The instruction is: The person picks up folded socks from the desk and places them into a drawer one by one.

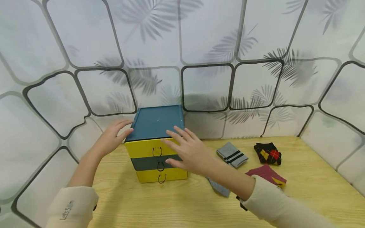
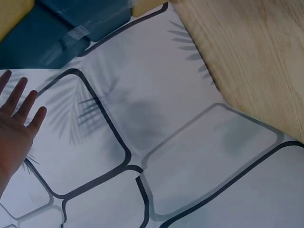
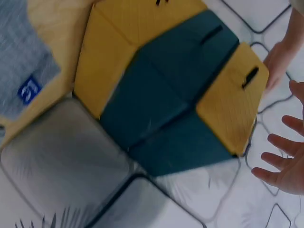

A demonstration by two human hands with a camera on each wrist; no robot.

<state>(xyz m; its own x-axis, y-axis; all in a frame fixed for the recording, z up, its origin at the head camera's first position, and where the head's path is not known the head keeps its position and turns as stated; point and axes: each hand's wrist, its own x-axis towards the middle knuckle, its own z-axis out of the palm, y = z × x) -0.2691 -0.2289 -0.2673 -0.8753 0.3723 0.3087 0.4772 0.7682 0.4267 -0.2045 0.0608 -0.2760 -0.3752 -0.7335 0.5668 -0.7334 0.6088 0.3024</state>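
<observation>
A small drawer box (image 1: 158, 122) stands on the table against the back wall, with a blue top and yellow, dark teal and yellow drawer fronts. A thin black loop handle (image 1: 157, 152) hangs on each front. My left hand (image 1: 114, 137), fingers spread and holding nothing, is at the box's left top edge. The right hand (image 1: 189, 153) hovers in front of the upper right corner, fingers apart, hiding part of the fronts. In the right wrist view the spread fingers of the right hand (image 3: 287, 159) are beside the box, with the left hand (image 3: 276, 64) beyond.
Folded socks lie to the right: a grey striped pair (image 1: 232, 154), a black argyle pair (image 1: 268, 153) and a maroon one (image 1: 265, 174). A blue-grey sock (image 1: 219, 187) is partly behind the right forearm. Patterned sheeting (image 1: 208, 85) surrounds the wooden table (image 1: 148, 205).
</observation>
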